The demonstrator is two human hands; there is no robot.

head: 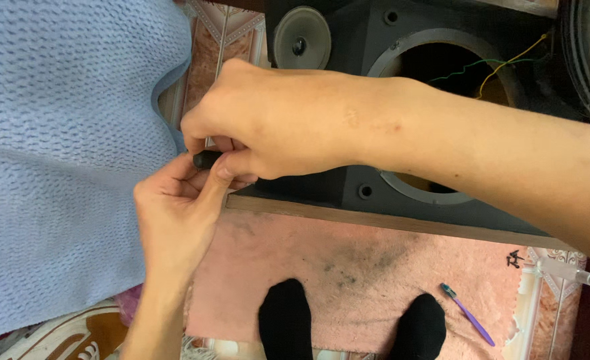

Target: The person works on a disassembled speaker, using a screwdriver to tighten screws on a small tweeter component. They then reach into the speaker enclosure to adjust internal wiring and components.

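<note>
My left hand [175,207] and my right hand [268,123] meet at the left edge of a black speaker cabinet [361,40] lying face up. Both pinch a small black cylindrical part [205,159] between fingertips; most of it is hidden by my fingers. The cabinet has a small round tweeter [301,37] at the top left and a large open round hole [455,73] with green and yellow wires [501,65] inside. My right forearm crosses over that hole.
A light blue knitted cloth [55,153] covers the left side. A pink towel [348,267] with dark smudges lies below the cabinet. My feet in black socks [285,320] rest on it. A purple toothbrush [468,313] and a white tube [575,273] lie at the right.
</note>
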